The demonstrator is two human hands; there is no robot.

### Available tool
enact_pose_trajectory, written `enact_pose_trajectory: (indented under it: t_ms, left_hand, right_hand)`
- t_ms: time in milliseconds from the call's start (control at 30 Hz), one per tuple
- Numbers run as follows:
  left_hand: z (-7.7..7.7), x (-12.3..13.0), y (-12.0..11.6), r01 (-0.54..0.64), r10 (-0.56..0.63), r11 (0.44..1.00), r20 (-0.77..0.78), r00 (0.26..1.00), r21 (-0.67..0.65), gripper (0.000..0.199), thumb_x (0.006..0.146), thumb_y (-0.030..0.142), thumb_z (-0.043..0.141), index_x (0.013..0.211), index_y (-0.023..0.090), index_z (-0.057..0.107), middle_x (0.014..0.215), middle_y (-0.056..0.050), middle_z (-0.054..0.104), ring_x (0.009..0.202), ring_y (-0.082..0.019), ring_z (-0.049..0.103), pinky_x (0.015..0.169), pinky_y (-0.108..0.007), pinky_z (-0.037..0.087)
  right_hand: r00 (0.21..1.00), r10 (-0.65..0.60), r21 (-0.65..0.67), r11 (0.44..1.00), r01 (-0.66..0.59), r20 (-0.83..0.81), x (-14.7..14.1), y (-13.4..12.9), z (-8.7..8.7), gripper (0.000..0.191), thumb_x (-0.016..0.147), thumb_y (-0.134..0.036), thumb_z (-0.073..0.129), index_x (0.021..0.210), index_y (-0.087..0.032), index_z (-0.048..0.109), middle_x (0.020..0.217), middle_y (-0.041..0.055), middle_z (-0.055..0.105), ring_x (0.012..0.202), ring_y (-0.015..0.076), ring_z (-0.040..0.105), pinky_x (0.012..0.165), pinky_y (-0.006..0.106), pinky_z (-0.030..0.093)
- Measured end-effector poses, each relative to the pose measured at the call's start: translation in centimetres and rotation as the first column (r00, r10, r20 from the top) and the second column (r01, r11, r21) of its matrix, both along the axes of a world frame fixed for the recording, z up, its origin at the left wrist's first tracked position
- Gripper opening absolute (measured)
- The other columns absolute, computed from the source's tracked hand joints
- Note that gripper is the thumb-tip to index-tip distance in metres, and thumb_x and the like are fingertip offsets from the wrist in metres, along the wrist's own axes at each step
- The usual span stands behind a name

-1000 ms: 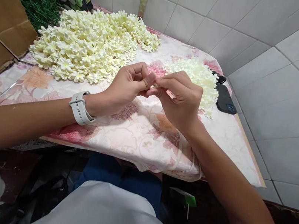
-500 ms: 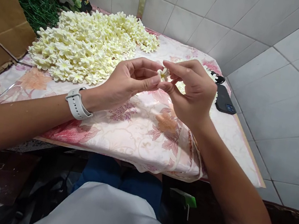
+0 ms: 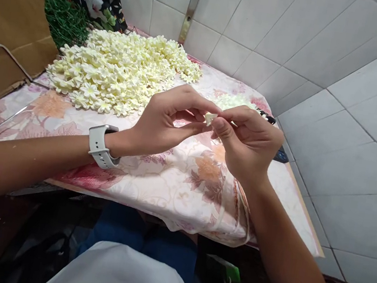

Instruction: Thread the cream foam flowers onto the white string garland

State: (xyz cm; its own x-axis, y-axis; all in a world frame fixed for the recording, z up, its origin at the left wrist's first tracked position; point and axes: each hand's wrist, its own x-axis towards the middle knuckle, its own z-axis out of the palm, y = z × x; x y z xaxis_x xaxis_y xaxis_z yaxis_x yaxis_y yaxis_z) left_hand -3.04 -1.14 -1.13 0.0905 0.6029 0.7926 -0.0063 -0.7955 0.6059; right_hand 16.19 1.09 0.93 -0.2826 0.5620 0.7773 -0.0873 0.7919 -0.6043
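Observation:
One small cream-white flower (image 3: 209, 118) sits between my two hands, above the middle of the table. My left hand (image 3: 173, 120) pinches it from the left with thumb and fingertips. From the other side, my right hand (image 3: 252, 139) is closed with its thumb and index finger pressed at the flower. The fingers hide part of its petals. A large heap of similar flowers (image 3: 114, 69) lies on the cloth behind and left of my hands. Behind my right hand is a smaller group of white flowers (image 3: 235, 102), partly covered.
A floral tablecloth (image 3: 167, 190) covers the table. At left stand a brown paper bag (image 3: 17, 26), a bent metal frame (image 3: 10, 51) and green wiry stems (image 3: 63, 18). A dark phone (image 3: 281, 156) shows past my right hand. Tiled walls (image 3: 262, 25) enclose the back and right.
My fingers have shifted on the flower, and it is turned, its open face showing less. Both hands appear lower and slightly right as the view moves. My right hand now covers most of the phone.

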Motion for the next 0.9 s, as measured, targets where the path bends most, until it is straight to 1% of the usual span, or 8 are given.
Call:
enact_pose_trajectory:
  t_ms: [133,267,333,467,567,700,800,900]
  left_hand:
    - [-0.08,-0.27,0.3,-0.047,0.048,0.996,-0.003,0.999,0.078,0.021,0.095,0.03,0.087,0.116,0.031,0.087,0.099,-0.003,0.074,0.089,-0.013,0.075,0.08,-0.029,0.072]
    - [0.15,-0.39,0.37,-0.107,0.12,0.977,-0.06,0.991,0.182,0.019,0.093,0.025,0.089,0.111,0.031,0.087,0.089,-0.001,0.075,0.081,-0.012,0.074,0.069,-0.025,0.064]
    - [0.26,-0.44,0.42,-0.107,0.124,0.97,-0.067,0.99,0.217,0.02,0.091,0.023,0.09,0.109,0.03,0.087,0.085,-0.001,0.076,0.079,-0.012,0.073,0.067,-0.024,0.062]
    - [0.36,-0.51,0.6,-0.081,0.102,0.968,-0.075,0.992,0.236,0.019,0.092,0.022,0.088,0.109,0.03,0.087,0.087,-0.003,0.078,0.078,-0.013,0.075,0.064,-0.024,0.061]
    - [0.36,-0.53,0.78,-0.084,0.107,0.963,-0.077,0.991,0.256,0.016,0.092,0.027,0.088,0.107,0.032,0.088,0.086,-0.004,0.08,0.076,-0.015,0.075,0.062,-0.026,0.063]
    - [0.31,-0.48,0.92,-0.08,0.103,0.97,-0.087,0.991,0.231,0.016,0.091,0.03,0.089,0.105,0.035,0.087,0.084,-0.003,0.078,0.075,-0.017,0.074,0.064,-0.031,0.066]
    - [0.29,-0.46,0.93,-0.07,0.083,0.963,-0.036,0.996,0.26,0.021,0.089,0.027,0.091,0.109,0.032,0.086,0.084,-0.001,0.077,0.077,-0.016,0.075,0.063,-0.029,0.066]
    - [0.37,-0.54,0.89,-0.087,0.107,0.949,-0.05,0.993,0.304,0.024,0.087,0.021,0.092,0.109,0.027,0.085,0.083,-0.003,0.076,0.077,-0.014,0.075,0.061,-0.025,0.063]
  right_hand:
    - [0.999,0.051,-0.132,0.99,-0.053,-0.015,0.07,-0.16,0.07,0.006,0.096,-0.032,0.089,0.097,-0.027,0.088,0.084,-0.0013,0.079,0.063,0.0079,0.066,0.055,0.023,0.056]
    - [0.997,0.071,-0.225,0.971,-0.077,-0.034,-0.09,0.26,-0.12,0.019,0.083,-0.04,0.1,0.086,-0.026,0.087,0.074,-0.003,0.077,0.056,0.0083,0.064,0.049,0.022,0.055]
    - [0.994,0.097,-0.251,0.962,-0.109,-0.058,-0.17,0.48,-0.25,0.022,0.08,-0.042,0.101,0.083,-0.026,0.087,0.07,-0.0031,0.075,0.054,0.0085,0.062,0.047,0.022,0.054]
    - [0.992,0.113,-0.287,0.95,-0.126,-0.059,-0.16,0.69,-0.31,0.026,0.076,-0.048,0.103,0.08,-0.027,0.086,0.067,-0.0029,0.073,0.054,0.0094,0.061,0.046,0.023,0.053]
    - [0.993,0.108,-0.309,0.944,-0.115,-0.039,-0.07,0.67,-0.15,0.029,0.075,-0.051,0.102,0.078,-0.028,0.086,0.067,-0.0024,0.074,0.054,0.0104,0.061,0.046,0.025,0.054]
    - [0.988,0.148,-0.325,0.933,-0.154,-0.043,0.09,0.48,0.14,0.025,0.077,-0.048,0.102,0.08,-0.028,0.087,0.068,-0.0021,0.075,0.054,0.0104,0.061,0.047,0.025,0.054]
    - [0.986,0.161,-0.314,0.935,-0.166,-0.039,0.23,0.21,0.28,0.019,0.084,-0.042,0.099,0.084,-0.027,0.087,0.07,-0.0019,0.075,0.058,0.0096,0.063,0.05,0.023,0.054]
    - [0.993,0.114,-0.264,0.958,-0.112,-0.007,0.28,0.0,0.33,0.022,0.088,-0.045,0.095,0.085,-0.026,0.087,0.072,-0.0016,0.075,0.06,0.0093,0.064,0.051,0.023,0.054]
